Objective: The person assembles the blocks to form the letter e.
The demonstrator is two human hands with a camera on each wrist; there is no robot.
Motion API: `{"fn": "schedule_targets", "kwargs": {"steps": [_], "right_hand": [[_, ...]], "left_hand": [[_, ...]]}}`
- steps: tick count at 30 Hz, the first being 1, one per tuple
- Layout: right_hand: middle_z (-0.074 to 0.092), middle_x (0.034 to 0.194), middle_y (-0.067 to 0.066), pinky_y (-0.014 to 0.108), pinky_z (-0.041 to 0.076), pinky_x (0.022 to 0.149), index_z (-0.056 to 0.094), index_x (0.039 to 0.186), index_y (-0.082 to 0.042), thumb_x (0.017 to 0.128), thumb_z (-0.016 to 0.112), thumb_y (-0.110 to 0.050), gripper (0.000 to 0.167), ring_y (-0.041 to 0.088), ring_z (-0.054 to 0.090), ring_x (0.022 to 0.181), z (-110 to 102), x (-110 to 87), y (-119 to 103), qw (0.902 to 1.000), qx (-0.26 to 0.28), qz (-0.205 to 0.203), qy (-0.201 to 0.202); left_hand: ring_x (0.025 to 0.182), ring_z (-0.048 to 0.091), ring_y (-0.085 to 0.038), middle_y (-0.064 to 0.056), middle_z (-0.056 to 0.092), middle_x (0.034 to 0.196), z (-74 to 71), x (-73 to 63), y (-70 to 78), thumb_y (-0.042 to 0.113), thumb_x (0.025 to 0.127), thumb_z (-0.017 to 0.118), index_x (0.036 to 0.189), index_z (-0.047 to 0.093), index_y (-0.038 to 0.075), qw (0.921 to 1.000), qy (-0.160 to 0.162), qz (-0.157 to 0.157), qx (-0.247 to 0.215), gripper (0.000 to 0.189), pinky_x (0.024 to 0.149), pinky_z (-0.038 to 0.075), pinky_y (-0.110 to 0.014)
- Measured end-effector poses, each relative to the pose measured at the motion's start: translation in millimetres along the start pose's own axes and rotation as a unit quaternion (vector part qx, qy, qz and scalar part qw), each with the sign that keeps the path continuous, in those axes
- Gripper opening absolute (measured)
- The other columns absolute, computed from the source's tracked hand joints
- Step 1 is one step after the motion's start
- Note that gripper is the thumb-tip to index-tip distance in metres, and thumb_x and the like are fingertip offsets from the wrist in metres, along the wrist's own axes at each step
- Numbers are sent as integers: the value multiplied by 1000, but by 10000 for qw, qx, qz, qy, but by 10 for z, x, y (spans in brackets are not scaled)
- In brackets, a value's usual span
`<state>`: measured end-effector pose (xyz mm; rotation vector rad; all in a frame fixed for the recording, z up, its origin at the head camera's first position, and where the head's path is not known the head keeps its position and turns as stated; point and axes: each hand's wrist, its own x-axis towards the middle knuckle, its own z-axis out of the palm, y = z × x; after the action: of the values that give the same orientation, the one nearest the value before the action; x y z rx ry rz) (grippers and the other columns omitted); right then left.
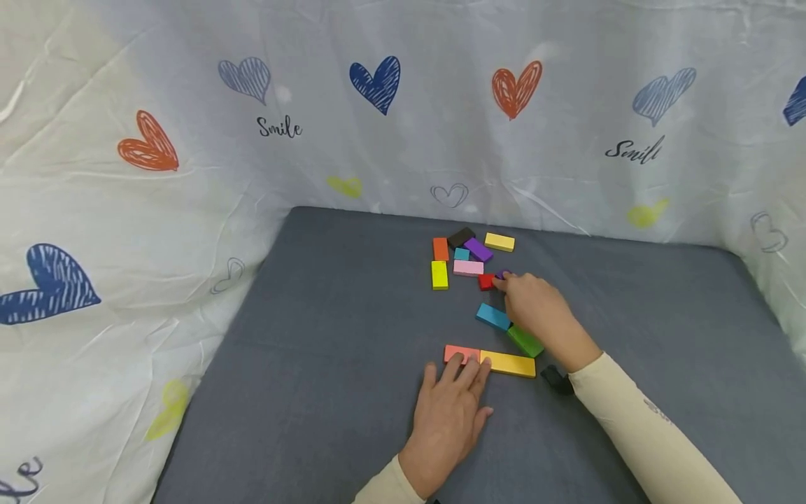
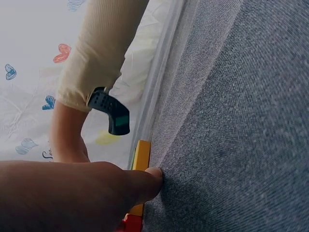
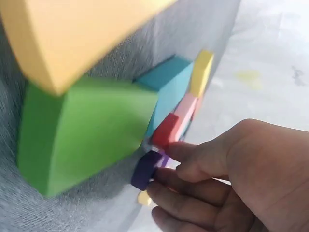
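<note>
Two long blocks lie end to end near the middle of the table in the head view, a coral one [image 1: 462, 354] and an orange-yellow one [image 1: 510, 364]. My left hand [image 1: 443, 420] rests its nearly straight fingers on the coral block and the near end of the orange-yellow one. Farther off, my right hand [image 1: 538, 308] pinches a purple block [image 3: 146, 170] with thumb and fingertips, beside a red block [image 1: 485, 282]. A blue block [image 1: 493, 317] and a green block [image 1: 525, 341] lie slanted between the hands, their corners close together.
Toward the far edge sits a cluster: orange-red [image 1: 440, 249], yellow [image 1: 439, 276], pink [image 1: 469, 267], small teal [image 1: 462, 254], black [image 1: 462, 237] and second purple [image 1: 478, 250] blocks. A light yellow block [image 1: 499, 242] lies behind. A patterned cloth [image 1: 403, 161] hangs behind the grey table [image 1: 327, 336].
</note>
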<state>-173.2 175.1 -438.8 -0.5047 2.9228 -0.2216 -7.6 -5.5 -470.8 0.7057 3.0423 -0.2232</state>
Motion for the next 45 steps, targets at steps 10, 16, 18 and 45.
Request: {"fn": "schedule_targets", "kwargs": {"steps": [10, 16, 18, 45], "right_hand": [[63, 74, 12, 40, 45, 54, 71, 134, -1, 103, 62, -12, 34, 22, 52, 55, -304, 319, 358, 9969, 423, 102, 658], [73, 112, 25, 50, 54, 72, 68, 136, 1, 103, 66, -16, 37, 28, 60, 73, -340, 574, 584, 9968, 307, 317, 663], [72, 121, 26, 52, 55, 77, 68, 136, 3, 103, 68, -16, 38, 30, 62, 79, -317, 621, 628, 9971, 297, 325, 628], [73, 116, 22, 55, 54, 93, 72, 130, 4, 97, 78, -15, 39, 33, 61, 90, -158, 955, 600, 9984, 256, 47, 506]], "left_hand": [[140, 39, -16, 13, 49, 147, 3, 8, 14, 68, 101, 56, 163, 41, 36, 10000, 46, 61, 14, 72, 99, 39, -45], [140, 39, -15, 14, 48, 146, 3, 17, 22, 69, 100, 56, 163, 41, 37, 10000, 13, 24, 95, 72, 99, 39, -45], [139, 39, -15, 14, 49, 145, 5, 17, 25, 69, 100, 56, 163, 42, 37, 9999, 44, 37, 103, 72, 97, 40, -44], [139, 38, -15, 13, 47, 147, -3, 0, -10, 69, 100, 55, 164, 39, 37, 9998, -166, -7, 99, 73, 98, 40, -44]]}}
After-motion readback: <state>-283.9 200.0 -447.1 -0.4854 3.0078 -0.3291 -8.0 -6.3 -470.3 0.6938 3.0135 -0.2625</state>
